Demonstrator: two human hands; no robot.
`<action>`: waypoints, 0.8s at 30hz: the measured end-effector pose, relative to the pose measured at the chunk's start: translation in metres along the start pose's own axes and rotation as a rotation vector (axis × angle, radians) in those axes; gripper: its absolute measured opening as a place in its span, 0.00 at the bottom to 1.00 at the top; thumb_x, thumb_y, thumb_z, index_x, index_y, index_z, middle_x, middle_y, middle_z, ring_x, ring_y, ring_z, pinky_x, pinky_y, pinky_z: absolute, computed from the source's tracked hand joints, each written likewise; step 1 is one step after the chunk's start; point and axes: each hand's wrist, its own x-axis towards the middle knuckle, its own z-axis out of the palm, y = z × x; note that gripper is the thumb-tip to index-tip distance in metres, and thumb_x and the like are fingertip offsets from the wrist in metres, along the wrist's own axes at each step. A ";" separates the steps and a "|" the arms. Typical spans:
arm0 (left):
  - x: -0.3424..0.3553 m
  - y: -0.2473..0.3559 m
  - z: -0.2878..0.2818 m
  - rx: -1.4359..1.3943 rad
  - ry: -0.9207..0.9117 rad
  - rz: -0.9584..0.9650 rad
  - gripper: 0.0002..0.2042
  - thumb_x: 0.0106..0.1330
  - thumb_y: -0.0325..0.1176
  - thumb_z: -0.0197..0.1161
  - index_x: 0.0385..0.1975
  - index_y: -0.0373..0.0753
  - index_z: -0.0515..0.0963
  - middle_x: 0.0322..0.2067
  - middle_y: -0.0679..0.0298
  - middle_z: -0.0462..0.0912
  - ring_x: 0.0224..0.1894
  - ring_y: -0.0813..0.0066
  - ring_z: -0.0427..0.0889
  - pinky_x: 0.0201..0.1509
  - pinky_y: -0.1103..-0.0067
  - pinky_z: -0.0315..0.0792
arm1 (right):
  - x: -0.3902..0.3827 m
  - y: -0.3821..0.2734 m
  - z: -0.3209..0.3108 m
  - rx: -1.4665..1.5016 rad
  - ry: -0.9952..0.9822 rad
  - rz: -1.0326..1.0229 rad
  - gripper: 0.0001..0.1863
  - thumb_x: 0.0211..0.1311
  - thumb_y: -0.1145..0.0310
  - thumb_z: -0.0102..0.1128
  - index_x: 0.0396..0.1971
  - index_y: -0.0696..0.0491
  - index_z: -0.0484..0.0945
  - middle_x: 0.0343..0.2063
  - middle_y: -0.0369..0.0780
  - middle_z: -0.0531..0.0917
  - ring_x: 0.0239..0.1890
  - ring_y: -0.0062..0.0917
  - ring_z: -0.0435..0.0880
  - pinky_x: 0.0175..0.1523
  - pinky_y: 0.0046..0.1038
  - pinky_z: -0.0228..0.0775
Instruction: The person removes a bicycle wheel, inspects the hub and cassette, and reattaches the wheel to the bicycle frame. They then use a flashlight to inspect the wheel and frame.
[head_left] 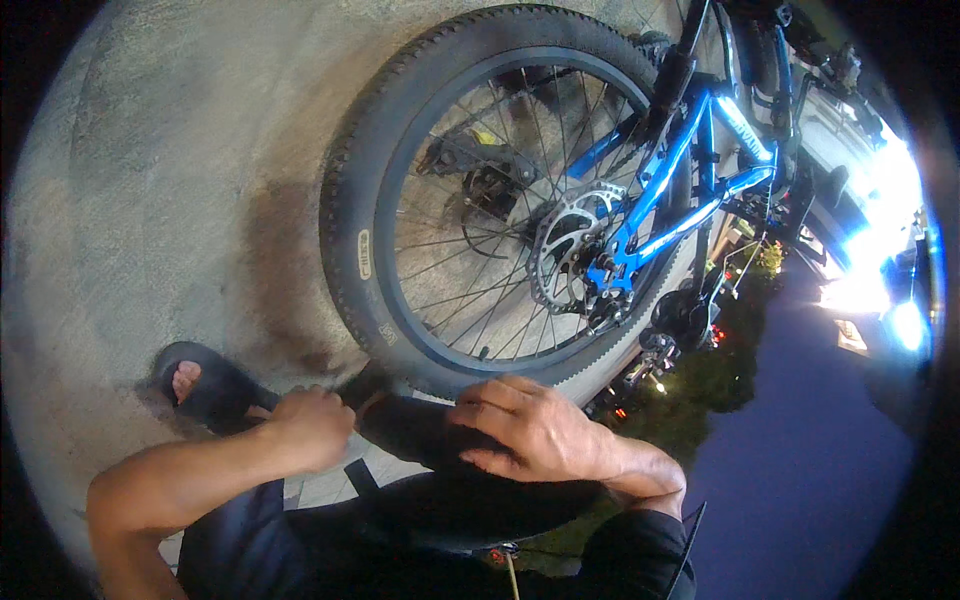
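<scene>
My left hand [308, 428] is closed near my shin, left of the dark trouser leg [405, 425], on something I cannot make out. My right hand [525, 430] rests on the dark cloth at my leg, fingers curled over it. Just above both hands is the rear wheel [352, 210] of a blue bicycle [740, 140], with a black tyre, spokes and a silver brake disc [570, 245]. My foot in a black sandal [210, 395] is at the lower left, behind my left hand.
The textured pale pavement [150, 200] spreads across the left. Parked two-wheelers [655, 355] stand beyond the bicycle's wheel on the right, with dark trees, small lights, evening sky and a bright lit structure [870, 240] at the far right.
</scene>
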 end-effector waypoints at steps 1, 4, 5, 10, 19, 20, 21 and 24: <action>0.000 -0.005 0.004 0.010 0.036 -0.046 0.10 0.59 0.34 0.57 0.34 0.35 0.81 0.39 0.53 0.82 0.44 0.55 0.81 0.44 0.61 0.75 | 0.002 0.005 -0.003 -0.025 0.018 0.004 0.21 0.53 0.62 0.67 0.45 0.54 0.76 0.42 0.43 0.77 0.43 0.38 0.78 0.47 0.36 0.75; -0.007 -0.010 0.005 -0.004 0.040 -0.071 0.11 0.60 0.34 0.57 0.34 0.35 0.80 0.38 0.54 0.82 0.44 0.55 0.80 0.46 0.60 0.74 | 0.007 0.007 -0.003 -0.037 0.006 0.000 0.20 0.53 0.61 0.67 0.44 0.54 0.76 0.40 0.42 0.76 0.43 0.38 0.78 0.46 0.36 0.75; -0.008 -0.011 0.003 -0.013 0.031 -0.058 0.11 0.60 0.34 0.57 0.35 0.35 0.80 0.38 0.54 0.82 0.45 0.54 0.80 0.47 0.60 0.74 | 0.008 0.005 -0.003 -0.033 -0.007 -0.003 0.20 0.53 0.61 0.67 0.44 0.54 0.76 0.40 0.42 0.76 0.43 0.38 0.78 0.46 0.36 0.75; -0.005 -0.018 0.002 -0.088 -0.011 -0.088 0.11 0.59 0.35 0.59 0.34 0.34 0.80 0.38 0.53 0.81 0.46 0.53 0.79 0.50 0.60 0.73 | 0.014 0.007 -0.003 -0.038 -0.065 0.012 0.21 0.52 0.60 0.67 0.44 0.54 0.77 0.40 0.43 0.76 0.44 0.38 0.79 0.46 0.37 0.75; -0.029 -0.050 -0.082 -0.149 0.452 -0.269 0.10 0.56 0.32 0.65 0.34 0.34 0.78 0.35 0.52 0.79 0.44 0.50 0.77 0.51 0.62 0.71 | 0.009 0.003 0.001 -0.045 -0.075 0.098 0.21 0.53 0.61 0.67 0.45 0.54 0.77 0.42 0.43 0.77 0.44 0.38 0.78 0.48 0.37 0.75; -0.033 -0.051 -0.087 -0.140 0.513 -0.287 0.11 0.56 0.33 0.65 0.35 0.33 0.78 0.36 0.52 0.79 0.44 0.50 0.77 0.52 0.62 0.71 | 0.011 0.003 0.001 -0.050 -0.082 0.094 0.20 0.54 0.61 0.67 0.45 0.55 0.77 0.43 0.43 0.77 0.45 0.39 0.79 0.48 0.37 0.75; -0.033 -0.051 -0.090 -0.137 0.523 -0.278 0.11 0.57 0.33 0.65 0.35 0.34 0.78 0.36 0.52 0.79 0.44 0.50 0.77 0.51 0.62 0.71 | 0.011 0.003 0.000 -0.052 -0.084 0.088 0.20 0.55 0.61 0.66 0.46 0.55 0.77 0.44 0.44 0.77 0.45 0.39 0.79 0.49 0.37 0.75; -0.034 -0.047 -0.092 -0.166 0.435 -0.342 0.11 0.57 0.35 0.64 0.35 0.35 0.80 0.38 0.51 0.80 0.44 0.50 0.79 0.49 0.61 0.72 | 0.003 0.004 0.002 -0.066 -0.015 0.016 0.20 0.53 0.60 0.66 0.43 0.54 0.77 0.41 0.43 0.77 0.43 0.39 0.78 0.46 0.37 0.75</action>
